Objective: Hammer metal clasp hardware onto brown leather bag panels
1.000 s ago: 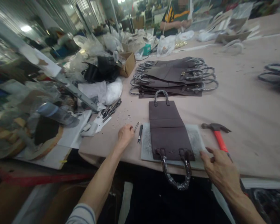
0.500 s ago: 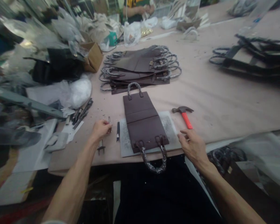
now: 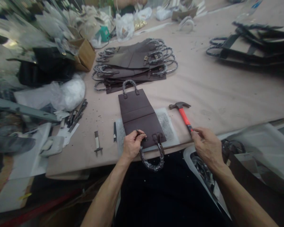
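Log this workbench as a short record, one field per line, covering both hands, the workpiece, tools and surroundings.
left hand: pinching a small slim tool over the brown panel
right hand: at the hammer's handle end, grip unclear
workpiece: brown panel, partly on a pale board
other tool: forked tool, left of board
behind: stacked brown panels
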A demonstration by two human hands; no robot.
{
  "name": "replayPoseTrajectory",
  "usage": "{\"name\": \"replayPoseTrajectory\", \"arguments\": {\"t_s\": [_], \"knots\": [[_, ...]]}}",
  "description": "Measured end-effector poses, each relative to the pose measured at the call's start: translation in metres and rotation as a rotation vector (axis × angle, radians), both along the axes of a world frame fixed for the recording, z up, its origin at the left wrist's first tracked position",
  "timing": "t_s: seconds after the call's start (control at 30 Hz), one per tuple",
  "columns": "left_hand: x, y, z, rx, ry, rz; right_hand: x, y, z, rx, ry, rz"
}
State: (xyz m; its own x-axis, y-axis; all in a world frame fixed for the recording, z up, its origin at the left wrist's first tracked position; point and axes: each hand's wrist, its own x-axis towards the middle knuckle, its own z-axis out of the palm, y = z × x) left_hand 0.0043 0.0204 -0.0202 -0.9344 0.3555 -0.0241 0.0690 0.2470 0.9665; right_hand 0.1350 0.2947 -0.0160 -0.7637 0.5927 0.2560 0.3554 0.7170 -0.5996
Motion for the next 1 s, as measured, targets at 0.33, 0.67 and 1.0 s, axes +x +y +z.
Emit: {"name": "replayPoseTrajectory", "arguments": {"t_s": [0.33, 0.67, 1.0], "knots": [[0.005, 0.0, -0.003, -0.081, 0.173, -0.045, 0.004, 0.015, -0.025, 0.128, -0.149, 0.018], [0.005, 0.002, -0.022, -0.056, 0.438, -0.101, -0.027, 0.022, -0.004, -0.268, -0.507, -0.05], [0.008, 0.003, -0.026, -0.009, 0.596, -0.137, -0.049, -0.012, 0.055, -1.12, -0.331, 0.052]]}}
